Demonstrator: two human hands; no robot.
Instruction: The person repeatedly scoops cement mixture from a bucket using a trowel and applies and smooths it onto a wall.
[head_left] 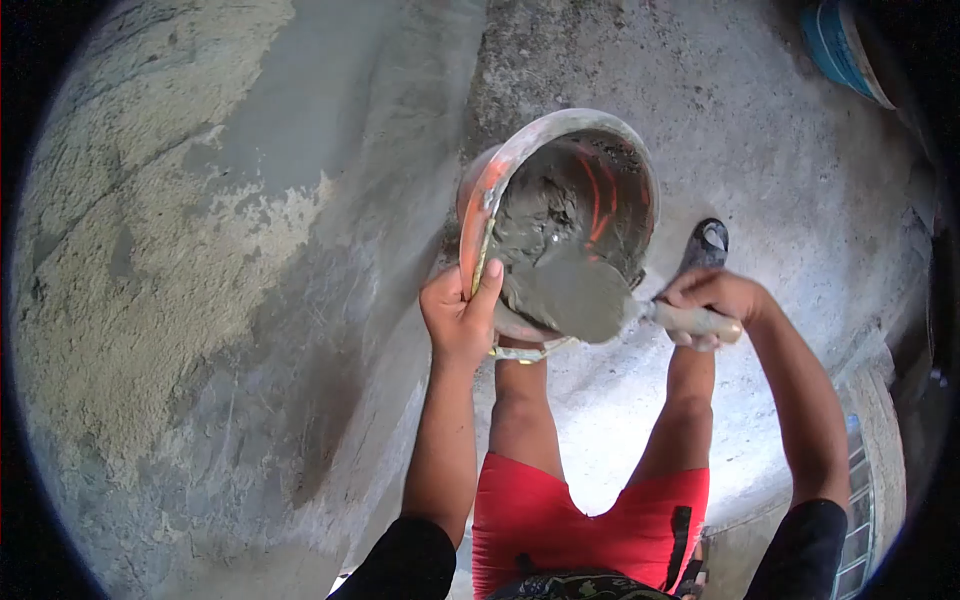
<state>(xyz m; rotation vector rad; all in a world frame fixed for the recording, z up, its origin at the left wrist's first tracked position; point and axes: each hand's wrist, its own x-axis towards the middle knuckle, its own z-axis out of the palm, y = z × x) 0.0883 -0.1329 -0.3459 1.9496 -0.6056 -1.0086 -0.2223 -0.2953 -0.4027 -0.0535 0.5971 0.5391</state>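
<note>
My left hand [460,308] grips the rim of an orange bucket [552,128], thumb on top and fingers around the outside. The bucket is tilted toward me, its rim smeared with grey. Wet grey mortar [535,205] lies inside it. In my right hand [715,303] is the pale handle of a trowel [690,318]. The trowel's blade reaches into the bucket over the near rim and is covered by a smooth load of mortar [575,295], so its metal is mostly hidden.
A wall [180,250] on the left is partly coated in smooth grey plaster, partly rough and tan. The concrete floor [760,150] spreads to the right. A blue bucket [840,50] stands at the upper right. My dark shoe [708,243] is just beyond the trowel.
</note>
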